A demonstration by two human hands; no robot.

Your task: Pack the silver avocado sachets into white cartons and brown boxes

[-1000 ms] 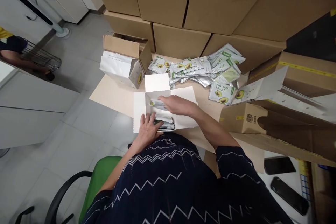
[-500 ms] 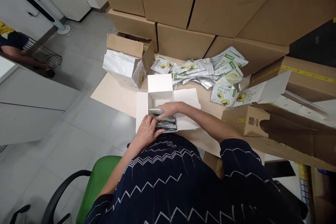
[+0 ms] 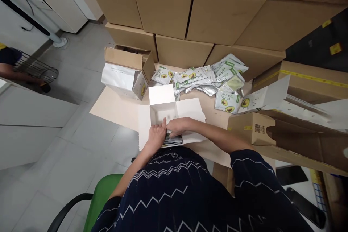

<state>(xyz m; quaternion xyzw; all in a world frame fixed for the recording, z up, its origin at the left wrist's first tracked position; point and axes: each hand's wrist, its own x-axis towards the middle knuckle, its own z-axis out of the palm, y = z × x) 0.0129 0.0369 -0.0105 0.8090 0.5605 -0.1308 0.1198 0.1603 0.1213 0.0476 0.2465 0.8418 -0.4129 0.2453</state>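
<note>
An open white carton (image 3: 190,117) stands in front of me on the table, its flaps folded outward. Silver sachets (image 3: 174,140) are packed upright against its near wall, and the far part of its floor shows bare. My left hand (image 3: 157,135) reaches over the carton's left side, fingers bent onto the sachets with one finger pointing up. From the right, my right hand (image 3: 178,126) dips in beside it, fingers curled down on the same sachets. The two hands nearly touch, and their fingertips are partly hidden.
Loose avocado-printed sachets (image 3: 195,76) lie heaped behind the carton. A small cardboard box with white packaging (image 3: 119,76) stands at the back left. Stacked cartons (image 3: 163,7) rise behind the table; a large open cardboard box (image 3: 293,130) is at right. Another person's arm (image 3: 16,72) shows far left.
Both hands have drawn together, and the sachets now sit closer to the near wall, baring more of the carton's floor. The view has tilted slightly upward.
</note>
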